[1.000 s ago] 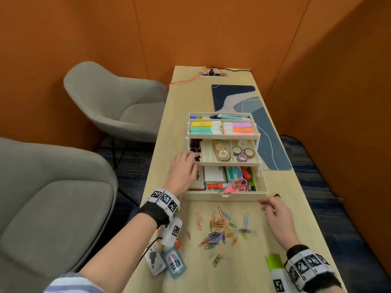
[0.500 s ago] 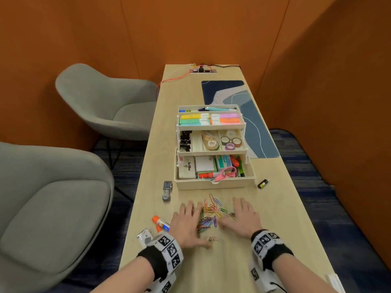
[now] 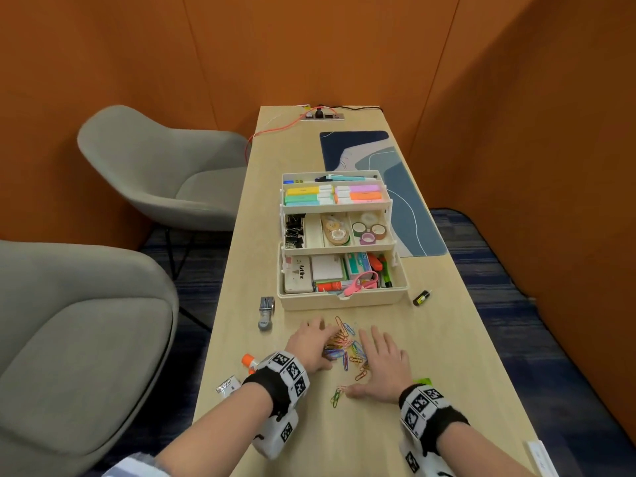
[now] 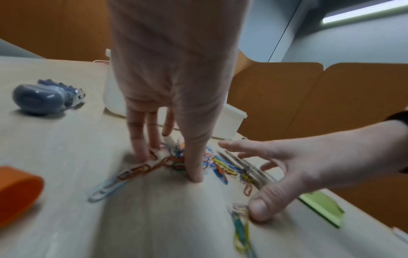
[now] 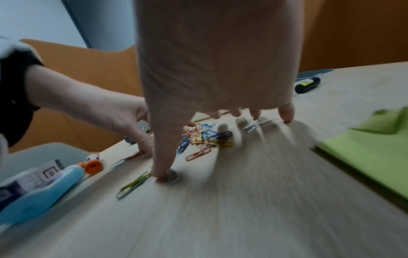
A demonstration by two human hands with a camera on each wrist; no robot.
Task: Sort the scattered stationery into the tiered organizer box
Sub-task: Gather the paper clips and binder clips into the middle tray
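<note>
A: Why are both your grips flat on the bench?

B: You have your left hand point(image 3: 311, 346) and right hand point(image 3: 383, 364) spread, fingers straight, palms down either side of the clips point(image 3: 344, 346), pinching nothing. It looks like you mean to rake them into one heap.

A: Where do the clips lie?

B: Near the bench's front edge, just before the box point(image 3: 339, 241), with a few strays by your right thumb.

A: And how do they look?

B: Thin coloured wire loops, tangled, some linked in a chain. I judge they slide easily and snag.
</note>
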